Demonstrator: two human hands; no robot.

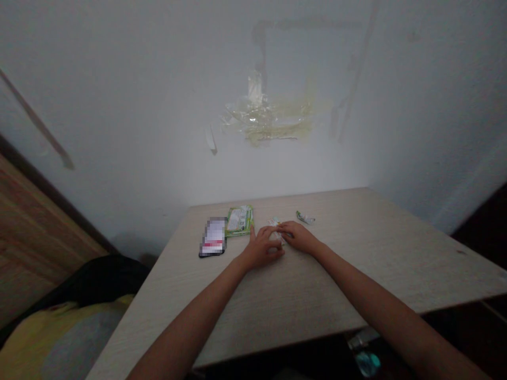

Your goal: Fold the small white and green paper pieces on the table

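Note:
On the table lies a small, whitish printed wrapper [273,222], partly hidden under my fingers. My left hand [262,249] is palm down over its near left side, with bent fingers pressed on it and one finger stretched out towards a green-and-white packet [240,220]. From the right, my right hand [298,237] meets it, fingers closed together on the wrapper close to the left fingertips. What the fingertips pinch exactly is too small to make out. Behind my right hand lies a crumpled green-and-white scrap [305,217].
A phone [214,236] with a blurred screen lies left of the packet. The pale wooden table [376,248] meets a wall with peeling tape [269,119]. Yellow and grey cloth [67,338] is at lower left, and a bottle [368,364] is below the table edge.

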